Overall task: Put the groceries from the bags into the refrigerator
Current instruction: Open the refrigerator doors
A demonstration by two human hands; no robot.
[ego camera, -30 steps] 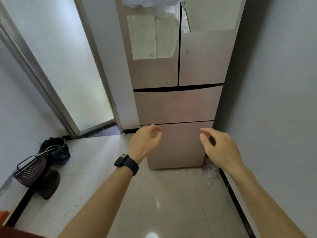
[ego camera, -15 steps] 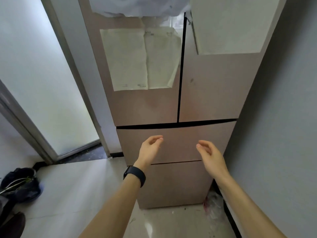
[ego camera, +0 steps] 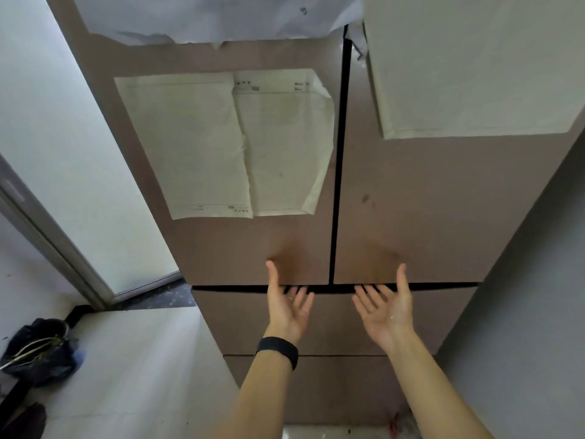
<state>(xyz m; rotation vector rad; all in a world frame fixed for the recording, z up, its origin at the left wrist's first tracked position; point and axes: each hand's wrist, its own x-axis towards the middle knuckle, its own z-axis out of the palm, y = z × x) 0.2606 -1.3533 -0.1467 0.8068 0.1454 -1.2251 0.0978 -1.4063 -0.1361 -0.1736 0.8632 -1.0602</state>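
A tall pinkish-brown refrigerator (ego camera: 411, 217) fills the view, with two upper doors shut and two drawers below. My left hand (ego camera: 286, 304) is palm up with its fingertips at the dark gap under the left upper door. Under the right upper door, my right hand (ego camera: 384, 307) is palm up too, its fingertips in the same gap. Both hands have straight fingers and hold nothing. A dark bag (ego camera: 41, 353) with greens showing lies on the floor at the far left.
Paper sheets (ego camera: 221, 144) are stuck on the left door, and a pale sheet (ego camera: 468, 64) covers the right door's top. A grey wall (ego camera: 538, 296) stands close on the right. A frosted glass door (ego camera: 69, 147) is at the left. Pale floor tiles (ego camera: 142, 375) lie below.
I have come closer to the refrigerator. Both hands rose from in front of the drawers, turned palm up, and their fingertips reached the gap under the upper doors.
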